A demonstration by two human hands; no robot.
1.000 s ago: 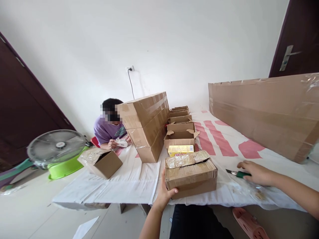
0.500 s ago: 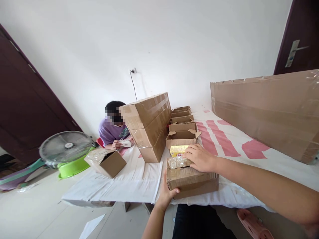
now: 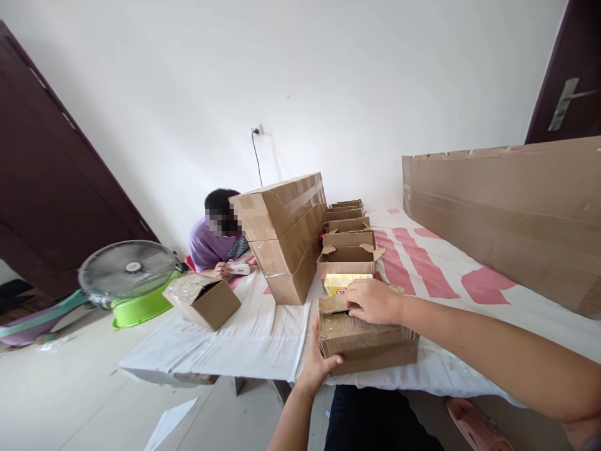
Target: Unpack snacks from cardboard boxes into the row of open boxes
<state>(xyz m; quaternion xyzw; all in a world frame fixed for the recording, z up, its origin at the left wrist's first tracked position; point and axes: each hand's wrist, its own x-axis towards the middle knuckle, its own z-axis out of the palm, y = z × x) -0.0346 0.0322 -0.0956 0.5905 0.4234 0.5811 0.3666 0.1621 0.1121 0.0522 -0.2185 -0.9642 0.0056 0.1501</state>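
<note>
1. Box [image 3: 375, 356]: on table [image 3: 253, 354], near edge; yellow pack [image 3: 335, 285] just beyond.
2. Left hand [image 3: 314, 368]: clamped on box's left end.
3. Right hand [image 3: 375, 300]: curled over top flap [image 3: 333, 305] (cannot tell if gripping it).

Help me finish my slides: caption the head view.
Left hand holds a taped cardboard box while the right hand touches its top flap.
</note>
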